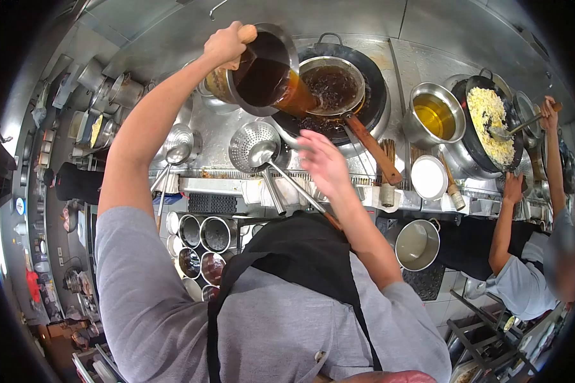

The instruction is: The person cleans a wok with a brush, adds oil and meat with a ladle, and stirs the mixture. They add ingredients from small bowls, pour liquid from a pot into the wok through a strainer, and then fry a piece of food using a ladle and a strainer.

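Note:
High on the left, my left hand (pixel 225 46) is closed around the light wooden handle (pixel 248 33) of a deep metal pot (pixel 287 48). The pot is tipped to the right, and dark brown liquid (pixel 297 92) streams from it. The stream falls into a round strainer (pixel 358 71), which rests over a black wok (pixel 375 96) and has bubbling dark liquid inside. The strainer's wooden handle (pixel 374 150) slants toward me. My right hand (pixel 324 163) is slightly blurred, below the wok and left of that handle, fingers stretched out, holding nothing visible.
A perforated skimmer (pixel 241 143) and a ladle (pixel 262 154) lie left of my right hand. On the right are a metal pot of yellow oil (pixel 434 118), a white bowl (pixel 429 178) and bamboo brushes (pixel 388 191). A co-worker (pixel 524 274) works a wok of egg-coloured food (pixel 485 108).

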Demonstrator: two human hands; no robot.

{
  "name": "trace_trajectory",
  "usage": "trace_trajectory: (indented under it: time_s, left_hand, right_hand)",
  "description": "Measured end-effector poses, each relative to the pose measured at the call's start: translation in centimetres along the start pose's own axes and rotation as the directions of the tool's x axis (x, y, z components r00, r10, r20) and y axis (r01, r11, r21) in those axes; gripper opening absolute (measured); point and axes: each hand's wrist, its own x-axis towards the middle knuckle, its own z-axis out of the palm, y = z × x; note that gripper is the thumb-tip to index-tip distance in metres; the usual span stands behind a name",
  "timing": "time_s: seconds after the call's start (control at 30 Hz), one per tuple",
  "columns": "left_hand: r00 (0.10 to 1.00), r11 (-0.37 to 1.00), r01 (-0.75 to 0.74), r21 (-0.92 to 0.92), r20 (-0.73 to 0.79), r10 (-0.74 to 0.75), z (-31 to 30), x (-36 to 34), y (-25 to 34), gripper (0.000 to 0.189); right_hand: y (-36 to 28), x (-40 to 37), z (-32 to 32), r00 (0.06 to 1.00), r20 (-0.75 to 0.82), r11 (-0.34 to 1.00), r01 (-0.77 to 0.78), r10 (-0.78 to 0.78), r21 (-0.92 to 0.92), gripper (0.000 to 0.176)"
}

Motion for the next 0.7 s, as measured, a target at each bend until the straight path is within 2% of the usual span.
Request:
trace_trajectory:
  time_s: [0.1,0.2,0.3,0.37,0.43,0.5,0.53,0.57,0.63,0.7]
  left_hand:
    - [0.996,0.997,-0.078,-0.009,-0.046,0.078,0.1,0.2,1.2,0.053]
    - [0.986,0.989,-0.146,-0.001,-0.077,0.145,1.2,1.3,1.4,0.062]
    - [0.976,0.981,-0.19,0.02,-0.108,0.191,1.4,1.6,1.9,0.064]
    - [0.977,0.982,-0.187,0.016,-0.102,0.188,1.3,1.6,1.4,0.064]
    - [0.962,0.97,-0.242,-0.027,-0.139,0.236,2.2,2.1,2.1,0.064]
    - [0.955,0.961,-0.274,-0.033,-0.127,0.268,2.3,2.1,2.6,0.064]
    - [0.947,0.956,-0.292,-0.034,-0.151,0.284,2.4,1.9,2.5,0.064]
    - [0.939,0.952,-0.304,-0.031,-0.178,0.294,2.8,1.7,2.5,0.063]
    - [0.94,0.956,-0.293,-0.031,-0.192,0.282,2.8,1.3,2.6,0.062]
    - [0.955,0.967,-0.252,-0.04,-0.17,0.242,2.4,1.4,2.7,0.059]
  right_hand:
    - [-2.9,-6.4,-2.5,0.987,-0.054,0.972,0.139,-0.151,-0.19,0.034]
    - [-5.3,-12.2,-5.8,0.966,-0.147,0.956,0.176,-0.214,-0.234,0.033]
    - [-7.1,-16.7,-9.3,0.921,-0.244,0.91,0.205,-0.304,-0.361,0.031]
    - [-7.8,-17.3,-10.2,0.88,-0.28,0.864,0.234,-0.383,-0.446,0.031]
    - [-10.0,-18.4,-11.0,0.801,-0.327,0.793,0.275,-0.502,-0.544,0.03]
    - [-12.2,-17.0,-13.3,0.717,-0.384,0.716,0.226,-0.581,-0.661,0.033]
    - [-13.0,-15.5,-14.6,0.702,-0.4,0.709,0.211,-0.589,-0.673,0.039]
    - [-13.9,-13.9,-16.0,0.726,-0.435,0.751,0.167,-0.532,-0.639,0.045]
    - [-14.7,-10.5,-18.8,0.781,-0.502,0.848,0.067,-0.373,-0.525,0.053]
    - [-14.1,-7.1,-21.4,0.869,-0.461,0.932,0.002,-0.182,-0.364,0.059]
